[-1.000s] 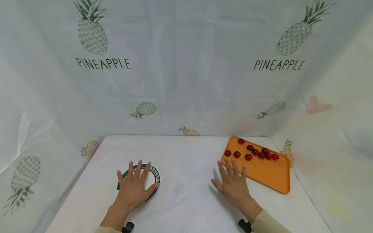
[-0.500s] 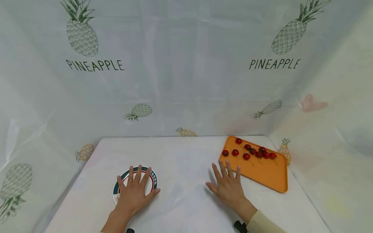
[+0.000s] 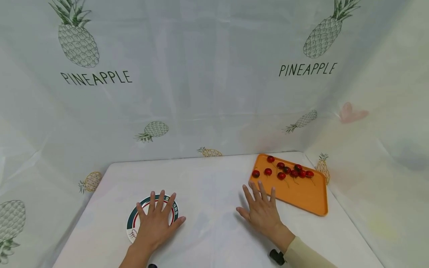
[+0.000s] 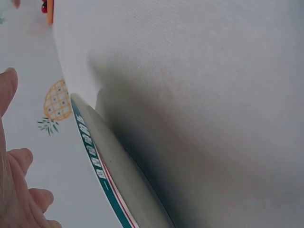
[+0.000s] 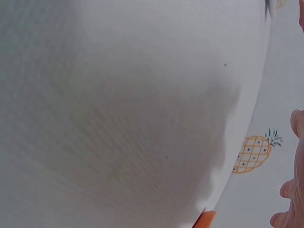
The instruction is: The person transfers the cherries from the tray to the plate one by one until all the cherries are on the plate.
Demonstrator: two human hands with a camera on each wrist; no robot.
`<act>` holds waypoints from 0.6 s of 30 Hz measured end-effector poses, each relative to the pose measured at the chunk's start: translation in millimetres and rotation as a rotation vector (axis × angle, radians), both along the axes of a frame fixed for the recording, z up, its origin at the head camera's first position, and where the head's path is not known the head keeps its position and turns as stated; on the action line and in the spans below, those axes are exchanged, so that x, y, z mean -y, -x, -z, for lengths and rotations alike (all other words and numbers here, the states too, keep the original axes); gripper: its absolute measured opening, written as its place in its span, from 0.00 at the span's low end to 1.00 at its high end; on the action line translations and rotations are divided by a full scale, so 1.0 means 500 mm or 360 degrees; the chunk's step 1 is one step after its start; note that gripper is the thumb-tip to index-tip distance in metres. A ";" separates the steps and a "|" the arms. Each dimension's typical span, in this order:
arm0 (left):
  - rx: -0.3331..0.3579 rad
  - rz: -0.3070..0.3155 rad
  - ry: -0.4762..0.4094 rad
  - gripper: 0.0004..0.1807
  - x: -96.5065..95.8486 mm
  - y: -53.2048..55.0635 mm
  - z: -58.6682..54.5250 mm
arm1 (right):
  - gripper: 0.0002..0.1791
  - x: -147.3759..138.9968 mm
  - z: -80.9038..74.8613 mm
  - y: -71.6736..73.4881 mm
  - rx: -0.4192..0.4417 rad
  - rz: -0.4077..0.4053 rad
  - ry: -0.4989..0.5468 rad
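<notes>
My left hand (image 3: 155, 225) hovers over a round plate (image 3: 131, 223) with a green and red rim, its fingers spread and straight. In the left wrist view a gap shows between that hand (image 4: 16, 185) and the plate (image 4: 102, 164). My right hand (image 3: 263, 216), fingers also spread, is above the table beside the near left corner of an orange tray (image 3: 305, 197). Several dark red cherries (image 3: 281, 176) with stems lie on the tray, mostly along its far side. Neither hand holds anything. Part of the plate is hidden under the left hand.
A white cloth covers the table (image 3: 207, 193). Behind and at both sides hangs a pale curtain (image 3: 201, 74) printed with pineapples. The tray stands at the table's far right, near the curtain.
The head view has shifted and tilted slightly, so the table, plate and tray sit a little further left. Both hands stay spread, with little movement over the table.
</notes>
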State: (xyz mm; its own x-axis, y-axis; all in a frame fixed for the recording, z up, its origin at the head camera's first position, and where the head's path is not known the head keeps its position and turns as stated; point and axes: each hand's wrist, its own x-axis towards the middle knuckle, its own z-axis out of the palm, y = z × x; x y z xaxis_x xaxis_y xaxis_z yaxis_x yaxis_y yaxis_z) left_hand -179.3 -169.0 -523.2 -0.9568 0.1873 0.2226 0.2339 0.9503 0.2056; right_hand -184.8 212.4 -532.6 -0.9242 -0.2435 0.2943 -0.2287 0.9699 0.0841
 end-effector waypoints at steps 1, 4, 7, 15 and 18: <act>0.0000 0.0002 0.0002 0.49 -0.002 0.001 -0.001 | 0.46 -0.001 -0.001 0.000 0.0001 0.0001 0.0005; 0.0005 0.0006 0.0001 0.49 -0.009 0.006 -0.002 | 0.46 -0.002 -0.002 0.001 0.0011 0.0004 0.0023; 0.0003 0.0028 0.0006 0.49 -0.023 0.012 -0.004 | 0.46 -0.008 -0.003 0.003 0.0019 0.0026 0.0041; 0.0022 0.0125 0.0038 0.47 -0.094 0.039 0.002 | 0.46 -0.061 -0.008 0.003 0.0051 0.0162 0.0122; 0.0041 0.0195 0.0027 0.46 -0.128 0.051 0.005 | 0.46 -0.093 -0.009 0.000 0.0080 0.0229 0.0173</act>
State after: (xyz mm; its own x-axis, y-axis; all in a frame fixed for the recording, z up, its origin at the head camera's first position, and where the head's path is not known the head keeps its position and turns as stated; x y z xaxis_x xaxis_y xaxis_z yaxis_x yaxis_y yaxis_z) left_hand -204.8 -105.1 -525.9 -0.9319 0.3064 0.1941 0.3430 0.9184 0.1974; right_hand -184.5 258.8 -528.1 -0.9615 -0.0766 0.2640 -0.0879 0.9956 -0.0314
